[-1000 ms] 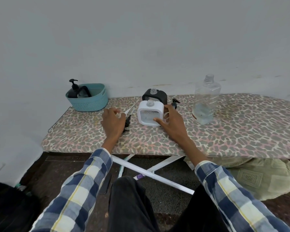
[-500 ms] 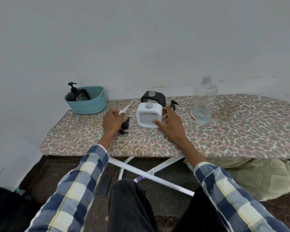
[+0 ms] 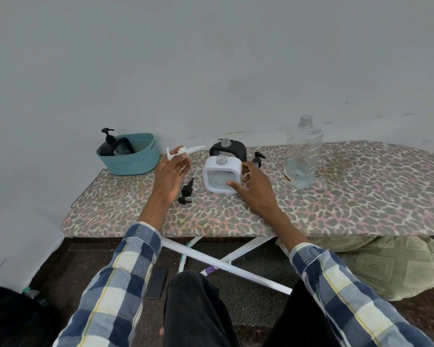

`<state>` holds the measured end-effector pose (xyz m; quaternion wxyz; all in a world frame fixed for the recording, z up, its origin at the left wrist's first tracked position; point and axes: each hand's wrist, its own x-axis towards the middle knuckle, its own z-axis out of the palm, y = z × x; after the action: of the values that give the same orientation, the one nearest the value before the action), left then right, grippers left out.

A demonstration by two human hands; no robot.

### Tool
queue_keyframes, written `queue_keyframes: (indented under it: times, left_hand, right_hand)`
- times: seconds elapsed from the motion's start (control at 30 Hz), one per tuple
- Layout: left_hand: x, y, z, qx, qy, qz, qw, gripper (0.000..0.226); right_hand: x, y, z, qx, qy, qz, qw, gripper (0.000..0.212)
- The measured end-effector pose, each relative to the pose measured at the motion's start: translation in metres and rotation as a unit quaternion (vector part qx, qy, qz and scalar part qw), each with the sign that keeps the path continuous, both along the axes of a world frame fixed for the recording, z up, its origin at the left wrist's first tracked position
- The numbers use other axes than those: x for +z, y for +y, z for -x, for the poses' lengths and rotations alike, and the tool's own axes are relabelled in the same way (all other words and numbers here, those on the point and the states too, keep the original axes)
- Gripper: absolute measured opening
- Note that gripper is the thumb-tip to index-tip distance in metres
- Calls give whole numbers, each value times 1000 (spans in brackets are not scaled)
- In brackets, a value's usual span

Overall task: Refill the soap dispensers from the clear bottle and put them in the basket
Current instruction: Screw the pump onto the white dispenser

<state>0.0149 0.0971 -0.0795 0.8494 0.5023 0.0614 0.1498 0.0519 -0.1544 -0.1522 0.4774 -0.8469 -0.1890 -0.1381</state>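
Black pump (image 3: 186,191) lies between left hand (image 3: 169,177) and white dispenser (image 3: 222,175).

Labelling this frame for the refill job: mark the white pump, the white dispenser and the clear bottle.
white pump (image 3: 183,152), head view, on its collar beside the fingers.
white dispenser (image 3: 222,175), head view, on its front face.
clear bottle (image 3: 302,151), head view, on the ribbed middle of its body.

Left hand (image 3: 170,177) raised left of square white plastic dispenser (image 3: 222,175), pinching white pump head (image 3: 183,152); right hand (image 3: 254,188) grips the dispenser's right side.
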Motion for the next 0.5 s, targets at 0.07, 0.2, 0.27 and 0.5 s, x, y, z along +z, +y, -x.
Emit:
queue_keyframes:
  times: [0.07, 0.2, 0.27, 0.5]
  left_hand:
    - [5, -3, 0, -12, -13, 40, 999, 40]
    - [14, -11, -3, -4, -21, 19, 1000, 38]
    - [18, -13, -4, 12, -21, -11, 1000, 34]
    - [30, -17, -10, 59, -26, -139, 988, 8]
  right_hand:
    - [1, 0, 1, -1, -4, 0, 1000, 64]
    - [2, 0, 1, -4, -10, 5, 1000, 63]
    - [2, 0, 2, -6, -12, 4, 1000, 63]
    - [3, 1, 2, -11, -7, 9, 1000, 65]
